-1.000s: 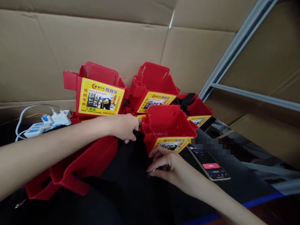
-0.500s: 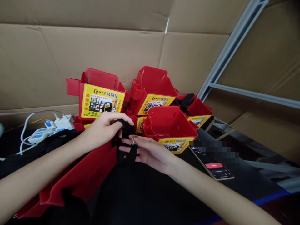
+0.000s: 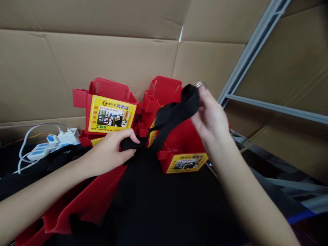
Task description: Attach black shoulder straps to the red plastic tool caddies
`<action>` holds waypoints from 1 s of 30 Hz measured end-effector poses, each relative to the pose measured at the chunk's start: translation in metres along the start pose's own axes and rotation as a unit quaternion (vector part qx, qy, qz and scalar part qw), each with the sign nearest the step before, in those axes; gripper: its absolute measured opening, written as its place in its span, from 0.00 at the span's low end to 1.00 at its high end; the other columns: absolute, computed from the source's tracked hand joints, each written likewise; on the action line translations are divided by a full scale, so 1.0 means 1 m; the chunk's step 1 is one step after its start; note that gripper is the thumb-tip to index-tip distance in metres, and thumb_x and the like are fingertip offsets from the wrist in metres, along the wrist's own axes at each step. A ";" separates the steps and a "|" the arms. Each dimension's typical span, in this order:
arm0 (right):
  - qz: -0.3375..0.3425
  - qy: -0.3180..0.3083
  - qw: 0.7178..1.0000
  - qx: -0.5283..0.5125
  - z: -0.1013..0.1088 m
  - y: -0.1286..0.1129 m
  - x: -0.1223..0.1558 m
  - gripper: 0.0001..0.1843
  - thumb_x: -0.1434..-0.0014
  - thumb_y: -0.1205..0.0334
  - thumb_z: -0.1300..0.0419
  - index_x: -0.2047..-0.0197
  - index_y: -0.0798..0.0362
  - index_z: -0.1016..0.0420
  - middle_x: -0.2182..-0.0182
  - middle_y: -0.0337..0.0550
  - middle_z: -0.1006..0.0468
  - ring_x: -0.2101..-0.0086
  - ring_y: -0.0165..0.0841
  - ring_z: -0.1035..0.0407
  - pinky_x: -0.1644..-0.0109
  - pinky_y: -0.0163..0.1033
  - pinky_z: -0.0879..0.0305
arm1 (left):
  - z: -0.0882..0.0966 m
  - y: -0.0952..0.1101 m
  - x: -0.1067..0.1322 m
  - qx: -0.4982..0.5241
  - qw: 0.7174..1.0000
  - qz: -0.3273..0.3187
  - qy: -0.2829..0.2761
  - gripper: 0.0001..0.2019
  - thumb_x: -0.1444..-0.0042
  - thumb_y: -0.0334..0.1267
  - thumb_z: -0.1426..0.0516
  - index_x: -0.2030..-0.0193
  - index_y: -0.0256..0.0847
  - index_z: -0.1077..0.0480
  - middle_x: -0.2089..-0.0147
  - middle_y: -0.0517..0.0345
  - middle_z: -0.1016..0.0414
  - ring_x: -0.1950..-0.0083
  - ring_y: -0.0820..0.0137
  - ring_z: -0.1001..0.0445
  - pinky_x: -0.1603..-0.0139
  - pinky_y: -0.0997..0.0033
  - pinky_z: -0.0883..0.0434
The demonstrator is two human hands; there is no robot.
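Observation:
A black webbing strap (image 3: 170, 118) stretches between my two hands. My left hand (image 3: 115, 150) pinches one bunched part of it between thumb and fingers, just in front of a labelled red tool box (image 3: 111, 116). Higher up and to the right, my right hand (image 3: 212, 118) grips the looped other end, with a metal ring (image 3: 200, 84) showing at its fingertips. Behind the strap stands another red tool box (image 3: 186, 160) with a yellow label, partly covered. Under my left forearm lies a long red tool box (image 3: 87, 201) on its side, black strap trailing from it.
Another red tool box (image 3: 164, 90) stands against the cardboard wall (image 3: 115, 58). White power strips (image 3: 55, 143) with cables lie at left. A phone (image 3: 211, 169) is mostly hidden behind my right forearm. A metal frame (image 3: 252, 54) slants along the right.
My right hand has moved up and right, drawing the strap out from my left hand. My left hand has shifted slightly left and down. The phone is now largely covered by my right arm.

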State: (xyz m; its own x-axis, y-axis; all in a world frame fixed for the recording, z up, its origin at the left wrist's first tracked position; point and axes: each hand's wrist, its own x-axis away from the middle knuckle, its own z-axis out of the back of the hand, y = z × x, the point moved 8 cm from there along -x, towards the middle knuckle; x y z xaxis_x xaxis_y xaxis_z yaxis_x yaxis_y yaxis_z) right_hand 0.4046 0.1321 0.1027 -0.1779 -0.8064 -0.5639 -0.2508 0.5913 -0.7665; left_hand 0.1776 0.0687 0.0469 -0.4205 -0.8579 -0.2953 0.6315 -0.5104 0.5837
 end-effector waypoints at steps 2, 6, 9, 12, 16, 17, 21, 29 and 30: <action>0.000 0.026 1.000 0.002 0.009 -0.005 -0.009 0.10 0.45 0.58 0.40 0.60 0.50 0.24 0.54 0.39 0.23 0.48 0.33 0.31 0.50 0.36 0.30 | -0.006 0.002 0.000 0.045 0.999 -0.004 -0.030 0.11 0.49 0.39 0.43 0.57 0.43 0.32 0.58 0.58 0.25 0.56 0.64 0.27 0.58 0.67 0.31; -0.014 0.003 0.999 0.031 -0.007 -0.003 0.001 0.09 0.47 0.59 0.38 0.63 0.51 0.22 0.61 0.40 0.20 0.53 0.34 0.28 0.53 0.38 0.27 | -0.020 -0.003 -0.004 0.108 0.992 0.040 -0.055 0.08 0.50 0.38 0.43 0.62 0.42 0.31 0.66 0.61 0.27 0.65 0.68 0.28 0.62 0.68 0.32; 0.011 -0.049 0.997 0.053 -0.033 -0.003 0.015 0.09 0.48 0.58 0.37 0.63 0.50 0.21 0.61 0.39 0.20 0.54 0.35 0.28 0.52 0.41 0.29 | -0.017 -0.017 -0.009 0.089 0.989 0.098 0.069 0.04 0.51 0.36 0.44 0.68 0.41 0.32 0.68 0.61 0.29 0.66 0.68 0.30 0.63 0.67 0.33; 0.046 -0.121 0.986 0.100 -0.057 -0.005 0.026 0.10 0.49 0.58 0.36 0.62 0.48 0.20 0.61 0.38 0.20 0.52 0.35 0.29 0.47 0.44 0.33 | -0.017 -0.028 -0.010 0.085 0.973 0.138 0.162 0.06 0.50 0.39 0.45 0.66 0.40 0.34 0.68 0.59 0.31 0.66 0.65 0.32 0.62 0.63 0.33; 0.073 -0.218 0.960 0.162 -0.084 -0.005 0.036 0.08 0.48 0.62 0.35 0.63 0.49 0.19 0.61 0.38 0.19 0.53 0.34 0.28 0.44 0.43 0.37 | 0.004 -0.030 -0.001 0.103 0.944 0.156 0.271 0.13 0.51 0.41 0.44 0.59 0.40 0.35 0.57 0.53 0.32 0.55 0.61 0.32 0.50 0.56 0.35; 0.074 -0.233 0.955 0.168 -0.089 -0.004 0.038 0.08 0.48 0.63 0.36 0.63 0.49 0.19 0.61 0.39 0.19 0.54 0.33 0.28 0.44 0.42 0.37 | 0.014 -0.028 0.003 0.116 0.936 0.151 0.296 0.14 0.51 0.41 0.45 0.57 0.41 0.35 0.55 0.53 0.32 0.52 0.61 0.32 0.47 0.57 0.36; 0.076 -0.284 0.939 0.180 -0.107 -0.001 0.045 0.09 0.48 0.64 0.36 0.62 0.49 0.19 0.58 0.40 0.20 0.55 0.33 0.27 0.46 0.40 0.35 | 0.045 -0.016 0.008 0.304 0.905 0.119 0.274 0.14 0.46 0.44 0.50 0.60 0.39 0.30 0.56 0.53 0.27 0.51 0.63 0.30 0.46 0.61 0.35; 0.019 -0.562 0.800 0.210 -0.133 0.016 0.088 0.09 0.46 0.67 0.37 0.61 0.49 0.19 0.60 0.38 0.19 0.56 0.30 0.27 0.49 0.33 0.34 | 0.058 -0.026 0.001 0.548 0.795 0.131 0.227 0.09 0.41 0.38 0.45 0.64 0.34 0.28 0.66 0.55 0.24 0.65 0.72 0.26 0.61 0.73 0.26; 0.010 -0.573 0.791 0.214 -0.132 0.018 0.089 0.10 0.46 0.67 0.37 0.61 0.49 0.19 0.60 0.39 0.19 0.56 0.30 0.26 0.49 0.33 0.34 | 0.063 -0.030 0.004 0.559 0.780 0.121 0.254 0.07 0.41 0.35 0.45 0.63 0.34 0.28 0.68 0.57 0.26 0.67 0.74 0.27 0.62 0.75 0.26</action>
State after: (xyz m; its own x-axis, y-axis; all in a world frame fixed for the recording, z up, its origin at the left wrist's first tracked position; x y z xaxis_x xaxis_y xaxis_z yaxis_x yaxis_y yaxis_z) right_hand 0.2586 0.0700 0.0791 0.8631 -0.4082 -0.2974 0.1301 0.7487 -0.6500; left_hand 0.1161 0.0843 0.0759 0.1146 -0.9788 -0.1698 -0.4288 -0.2030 0.8803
